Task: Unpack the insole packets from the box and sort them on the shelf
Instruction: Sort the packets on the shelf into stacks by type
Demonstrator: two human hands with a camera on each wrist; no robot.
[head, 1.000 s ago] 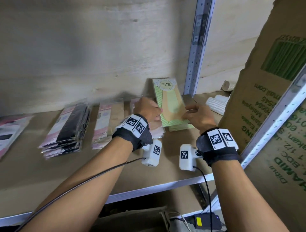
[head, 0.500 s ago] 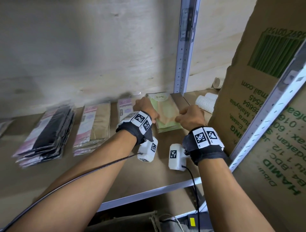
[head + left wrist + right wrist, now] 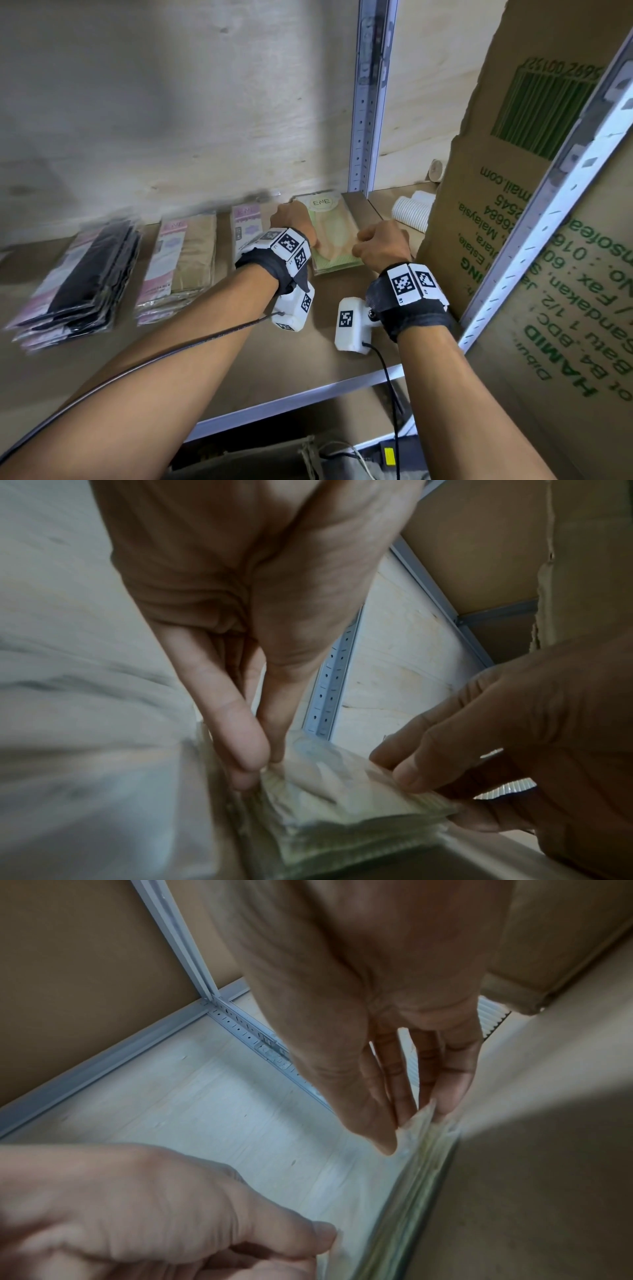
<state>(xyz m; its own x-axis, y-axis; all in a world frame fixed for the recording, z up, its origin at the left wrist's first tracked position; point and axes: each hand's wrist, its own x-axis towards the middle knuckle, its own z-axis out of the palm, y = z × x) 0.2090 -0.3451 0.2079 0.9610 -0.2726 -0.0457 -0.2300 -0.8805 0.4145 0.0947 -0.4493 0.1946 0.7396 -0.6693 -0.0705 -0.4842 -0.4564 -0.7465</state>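
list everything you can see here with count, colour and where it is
green insole packets: one small stack, count unclear, pale green, on the shelf beside the upright, held at both sides
pink-and-tan packets: one stack, left of the green stack
pink-labelled packets: one stack, partly hidden behind the left wrist
black packets: one stack, black with pink edges, far left
shelf: one, brown board with grey metal front rail
shelf upright: one, grey, at the back
cardboard box: one, brown with green print, at the right
paper cups: white, lying behind the box, count unclear
left hand: grips the green stack's left edge
right hand: pinches its right edge
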